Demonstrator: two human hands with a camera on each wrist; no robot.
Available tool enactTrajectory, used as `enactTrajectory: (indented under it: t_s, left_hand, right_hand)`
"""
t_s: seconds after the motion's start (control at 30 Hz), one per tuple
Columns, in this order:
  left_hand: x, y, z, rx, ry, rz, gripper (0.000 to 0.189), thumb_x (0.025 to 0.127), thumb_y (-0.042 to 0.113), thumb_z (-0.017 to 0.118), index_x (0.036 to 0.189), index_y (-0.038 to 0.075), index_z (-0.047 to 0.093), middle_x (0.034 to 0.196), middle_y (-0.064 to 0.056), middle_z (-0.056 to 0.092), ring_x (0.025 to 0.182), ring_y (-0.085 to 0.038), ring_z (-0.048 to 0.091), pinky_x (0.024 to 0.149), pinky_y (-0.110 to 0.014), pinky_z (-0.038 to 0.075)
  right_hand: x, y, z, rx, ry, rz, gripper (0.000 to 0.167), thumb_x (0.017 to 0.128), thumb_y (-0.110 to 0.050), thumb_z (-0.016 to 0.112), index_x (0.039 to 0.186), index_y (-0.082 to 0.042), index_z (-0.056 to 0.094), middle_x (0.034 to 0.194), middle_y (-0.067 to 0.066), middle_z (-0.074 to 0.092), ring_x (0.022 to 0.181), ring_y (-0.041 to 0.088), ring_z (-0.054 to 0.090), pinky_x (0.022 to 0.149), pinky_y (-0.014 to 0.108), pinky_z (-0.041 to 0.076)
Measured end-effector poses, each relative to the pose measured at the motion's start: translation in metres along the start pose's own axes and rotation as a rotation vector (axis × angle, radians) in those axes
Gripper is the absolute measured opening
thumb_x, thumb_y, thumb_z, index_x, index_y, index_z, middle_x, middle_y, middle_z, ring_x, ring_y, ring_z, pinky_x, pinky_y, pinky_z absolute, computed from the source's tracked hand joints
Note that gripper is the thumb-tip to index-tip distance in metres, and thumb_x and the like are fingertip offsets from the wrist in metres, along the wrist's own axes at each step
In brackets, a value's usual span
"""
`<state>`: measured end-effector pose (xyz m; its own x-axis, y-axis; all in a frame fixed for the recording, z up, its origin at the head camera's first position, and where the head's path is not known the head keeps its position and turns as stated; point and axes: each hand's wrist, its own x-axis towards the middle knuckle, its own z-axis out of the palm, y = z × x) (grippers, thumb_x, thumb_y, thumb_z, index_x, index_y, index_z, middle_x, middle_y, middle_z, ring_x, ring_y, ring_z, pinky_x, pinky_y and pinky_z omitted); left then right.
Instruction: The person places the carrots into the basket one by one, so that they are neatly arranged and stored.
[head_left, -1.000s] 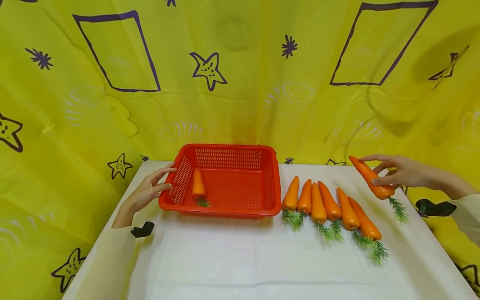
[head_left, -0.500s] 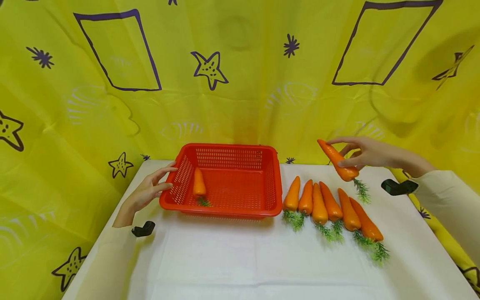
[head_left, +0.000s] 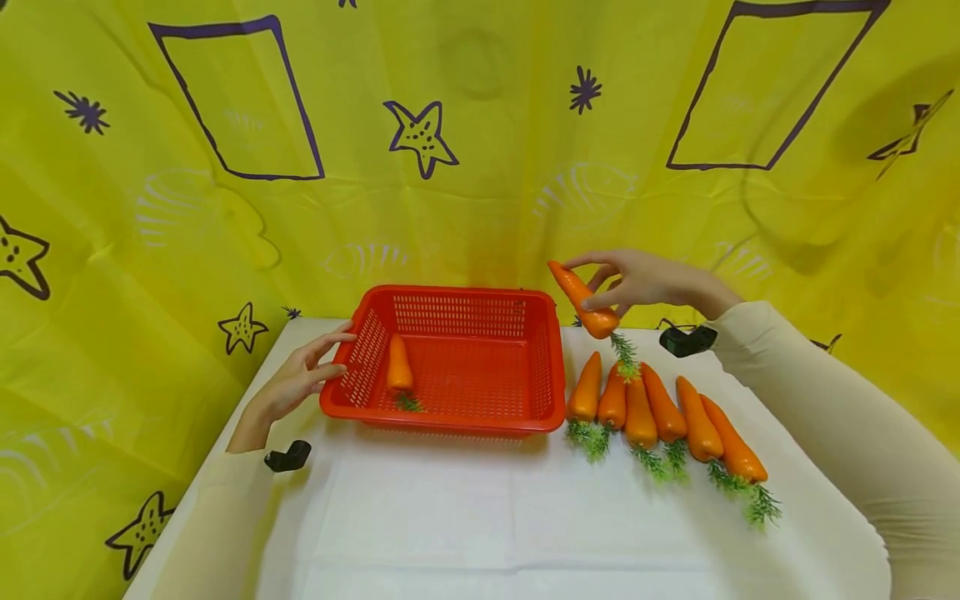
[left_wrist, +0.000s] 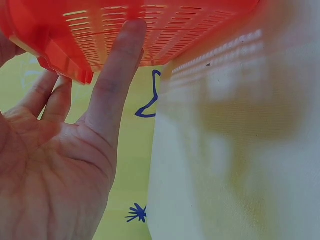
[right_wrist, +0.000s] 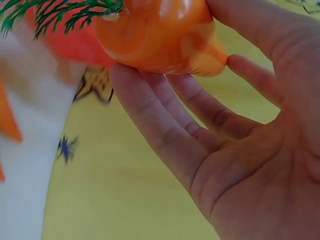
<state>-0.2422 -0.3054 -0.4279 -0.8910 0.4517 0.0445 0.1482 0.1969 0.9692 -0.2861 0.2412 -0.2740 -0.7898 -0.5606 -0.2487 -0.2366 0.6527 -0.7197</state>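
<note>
My right hand (head_left: 648, 277) pinches a carrot (head_left: 583, 300) between thumb and fingers, in the air just right of the red plastic basket's (head_left: 450, 423) back right corner. The carrot's tip points up and left, and its green top hangs over the row of carrots below. In the right wrist view its thick end (right_wrist: 155, 35) rests against the fingertips. At the basket's left end is my left hand (head_left: 288, 385), its fingers fairly straight. The left wrist view shows one finger (left_wrist: 112, 85) against the slotted outer wall. One carrot (head_left: 399, 367) lies inside the basket, near the left wall.
Several carrots lie in a row right of the basket, from the nearest one (head_left: 586, 392) to the outermost one (head_left: 733, 442), green tops toward me. A white cloth (head_left: 450, 517) covers the table. Behind it hangs a yellow curtain (head_left: 480, 217) with star drawings.
My right hand has carried the carrot leftward and upward, from the table's right side to above the row near the basket. The left hand and basket have stayed put.
</note>
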Motion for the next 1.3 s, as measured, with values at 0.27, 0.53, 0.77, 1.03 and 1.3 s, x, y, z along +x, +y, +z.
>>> enactTrajectory:
  t_s: [0.27,0.53,0.77,1.03,1.3]
  left_hand:
    - [0.000,0.000,0.000,0.017,0.002,-0.003,0.049,0.104,0.006,0.056,0.150,-0.002,0.040,0.173,-0.004,0.012,0.154,-0.041,0.015,0.096,-0.026,0.050]
    - [0.000,0.003,0.001,0.042,0.010,-0.024,0.050,0.104,0.008,0.056,0.151,-0.001,0.040,0.173,-0.002,0.012,0.151,-0.042,0.022,0.090,-0.038,0.053]
    - [-0.001,0.004,0.000,0.041,0.014,-0.023,0.050,0.104,0.007,0.056,0.151,-0.001,0.040,0.173,-0.002,0.012,0.150,-0.041,0.023,0.087,-0.039,0.054]
    - [0.000,0.003,0.000,0.047,0.016,-0.025,0.050,0.104,0.007,0.055,0.151,0.000,0.041,0.173,-0.001,0.013,0.147,-0.041,0.027,0.083,-0.040,0.052]
    - [0.000,0.003,-0.001,0.051,0.012,-0.030,0.050,0.104,0.006,0.056,0.151,0.000,0.040,0.173,0.000,0.014,0.142,-0.041,0.031,0.075,-0.039,0.050]
  right_hand:
    - [0.053,-0.031,0.029,0.052,-0.063,-0.064,0.069,0.097,-0.021,0.074,0.158,-0.021,0.041,0.128,0.022,0.060,0.091,0.028,0.071,0.076,0.043,0.061]
    - [0.103,-0.047,0.067,0.124,-0.122,-0.107,0.068,0.096,-0.016,0.074,0.157,-0.017,0.042,0.122,0.020,0.064,0.091,0.027,0.068,0.076,0.045,0.061]
    - [0.143,-0.049,0.104,0.135,-0.152,-0.123,0.066,0.098,-0.018,0.072,0.157,-0.015,0.042,0.112,0.017,0.071,0.087,0.025,0.067,0.078,0.047,0.060]
    - [0.176,-0.050,0.146,0.254,-0.171,-0.018,0.067,0.095,-0.017,0.076,0.155,-0.018,0.045,0.122,0.016,0.065,0.085,0.023,0.065,0.080,0.043,0.061]
    - [0.196,-0.047,0.175,0.258,-0.143,0.035,0.065,0.093,-0.016,0.077,0.152,-0.016,0.049,0.138,0.017,0.050,0.092,0.027,0.066,0.077,0.038,0.061]
